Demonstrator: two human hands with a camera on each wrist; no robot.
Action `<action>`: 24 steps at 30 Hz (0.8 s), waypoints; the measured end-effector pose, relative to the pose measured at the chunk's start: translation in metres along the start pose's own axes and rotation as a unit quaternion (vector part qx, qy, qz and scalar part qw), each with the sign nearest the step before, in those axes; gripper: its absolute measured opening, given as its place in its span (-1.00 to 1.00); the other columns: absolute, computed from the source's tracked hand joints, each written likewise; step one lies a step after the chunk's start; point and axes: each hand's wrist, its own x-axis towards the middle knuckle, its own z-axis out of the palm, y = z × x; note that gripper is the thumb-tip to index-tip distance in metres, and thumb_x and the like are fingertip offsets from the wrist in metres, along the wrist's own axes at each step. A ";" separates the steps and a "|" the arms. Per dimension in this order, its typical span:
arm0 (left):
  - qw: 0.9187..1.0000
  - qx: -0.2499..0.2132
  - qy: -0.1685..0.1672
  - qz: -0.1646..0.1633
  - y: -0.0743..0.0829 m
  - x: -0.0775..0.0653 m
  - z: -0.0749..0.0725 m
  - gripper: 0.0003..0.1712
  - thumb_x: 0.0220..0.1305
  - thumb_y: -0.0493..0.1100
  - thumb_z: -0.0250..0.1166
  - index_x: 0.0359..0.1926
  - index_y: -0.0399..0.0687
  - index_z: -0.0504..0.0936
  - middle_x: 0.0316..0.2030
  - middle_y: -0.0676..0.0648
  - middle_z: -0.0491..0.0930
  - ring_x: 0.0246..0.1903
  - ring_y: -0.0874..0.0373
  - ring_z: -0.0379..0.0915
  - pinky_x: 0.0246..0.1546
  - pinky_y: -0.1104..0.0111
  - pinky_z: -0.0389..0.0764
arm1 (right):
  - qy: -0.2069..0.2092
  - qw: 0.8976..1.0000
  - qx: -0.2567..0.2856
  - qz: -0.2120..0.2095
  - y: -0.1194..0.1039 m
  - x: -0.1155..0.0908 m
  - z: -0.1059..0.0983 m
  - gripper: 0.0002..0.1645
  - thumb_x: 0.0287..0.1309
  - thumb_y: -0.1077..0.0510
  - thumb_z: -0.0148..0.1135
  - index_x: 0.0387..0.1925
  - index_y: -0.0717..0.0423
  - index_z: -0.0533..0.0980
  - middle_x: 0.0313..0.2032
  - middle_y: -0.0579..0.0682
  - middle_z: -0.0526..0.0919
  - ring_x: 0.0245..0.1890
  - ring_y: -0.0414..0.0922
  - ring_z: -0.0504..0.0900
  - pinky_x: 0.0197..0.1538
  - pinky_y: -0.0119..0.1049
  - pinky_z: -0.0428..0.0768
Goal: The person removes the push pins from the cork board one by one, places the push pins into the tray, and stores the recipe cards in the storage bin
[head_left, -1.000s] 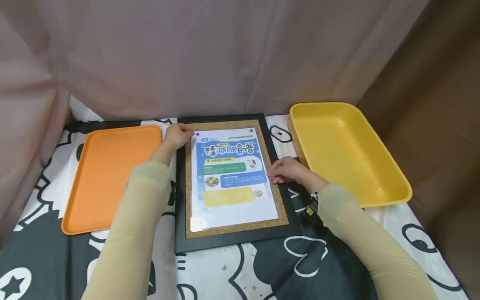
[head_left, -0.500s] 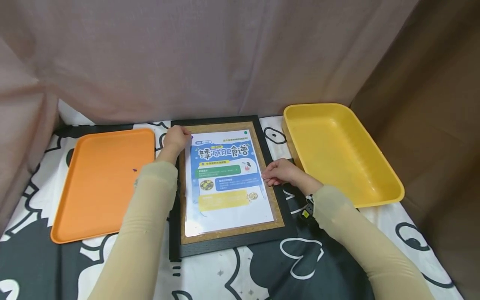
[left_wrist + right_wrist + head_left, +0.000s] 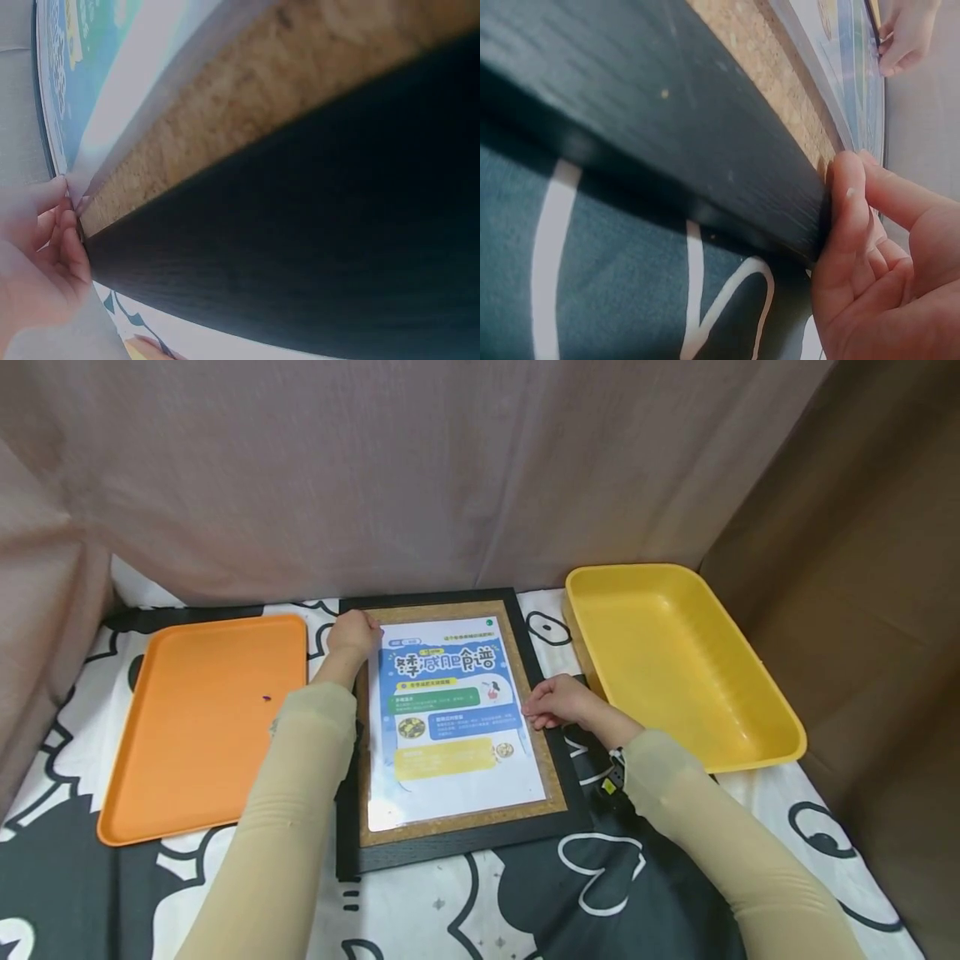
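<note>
A laminated poster [image 3: 450, 777] with blue, green and yellow print lies on a cork board [image 3: 555, 777] in a black frame [image 3: 450, 853]. At the poster's upper-left corner my left hand [image 3: 349, 635] pinches a small purple thumbtack, now hidden by the fingertips. In the left wrist view that hand's curled fingers [image 3: 71, 247] meet the corner. My right hand [image 3: 562, 702] pinches the poster's right edge between thumb and index finger, its other fingers [image 3: 877, 277] curled beside the frame. A green thumbtack [image 3: 490, 622] sits in the upper-right corner.
An orange tray [image 3: 195, 735] lies at the left with a tiny purple piece [image 3: 267, 698] on it. To the right stands a deep yellow bin [image 3: 690, 668]. Curtains [image 3: 420, 477] hang behind and at the sides of the patterned cloth [image 3: 420, 910].
The view has shifted slightly. My left fingers have closed over the purple thumbtack, which showed earlier. The small piece on the tray has come out from behind my left arm. My right hand stays put.
</note>
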 end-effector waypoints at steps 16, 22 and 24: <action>0.999 0.035 -0.039 -0.002 0.004 0.002 -0.006 -0.77 0.35 -0.11 -0.02 -0.21 -0.14 0.51 -0.09 -0.17 0.53 -0.11 -0.02 0.40 -0.04 0.13 0.45 | 0.006 1.000 -0.005 0.007 -0.005 -0.001 0.000 -0.78 0.17 0.20 0.20 -0.23 0.32 0.53 -0.58 -0.05 0.61 -0.62 -0.26 0.56 -0.50 -0.48 0.51; 0.998 0.008 -0.061 -0.002 0.003 0.001 -0.010 -0.76 0.33 -0.12 -0.05 -0.22 -0.16 0.48 -0.11 -0.19 0.50 -0.16 -0.02 0.37 -0.07 0.16 0.41 | 0.002 1.000 -0.003 0.005 -0.005 -0.002 -0.001 -0.78 0.17 0.22 0.20 -0.23 0.33 0.53 -0.58 -0.06 0.61 -0.62 -0.26 0.56 -0.50 -0.48 0.51; 0.998 -0.014 -0.066 -0.002 0.002 0.001 -0.011 -0.78 0.31 -0.13 -0.04 -0.26 -0.16 0.47 -0.16 -0.18 0.48 -0.20 -0.02 0.35 -0.09 0.18 0.39 | 0.003 1.000 -0.003 0.007 -0.004 -0.001 -0.001 -0.79 0.17 0.22 0.19 -0.23 0.32 0.53 -0.57 -0.05 0.61 -0.61 -0.26 0.57 -0.50 -0.48 0.51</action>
